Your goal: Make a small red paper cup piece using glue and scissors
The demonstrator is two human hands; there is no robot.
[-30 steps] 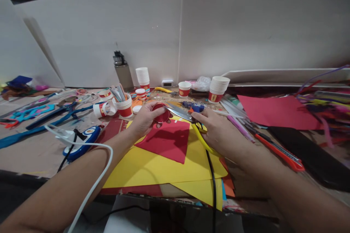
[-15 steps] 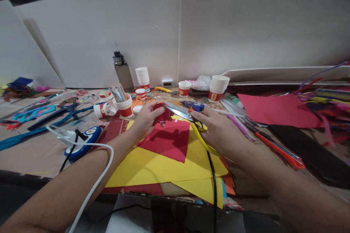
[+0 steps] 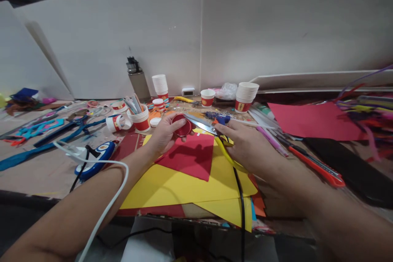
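Note:
Over the middle of the table my left hand (image 3: 166, 133) grips a small round red piece (image 3: 182, 126), its thumb on the inner face. The fingers of my right hand (image 3: 245, 143) are wrapped round the yellow handles of a pair of scissors (image 3: 204, 125). The blades point left, with their tips at the upper edge of the red piece; whether they touch it is too small to tell. Below both hands, a red sheet (image 3: 196, 159) lies on yellow sheets (image 3: 166, 186).
Paper cups (image 3: 245, 94) stand in stacks at the back, near a grey bottle (image 3: 139, 84). On the right lie a red cutter knife (image 3: 319, 168) and a black case (image 3: 346, 168). A white cable (image 3: 106, 213) crosses my left forearm.
The red piece has turned slightly and its inner face shows more openly. Both hands stay in nearly the same place, and the whole view has shifted slightly.

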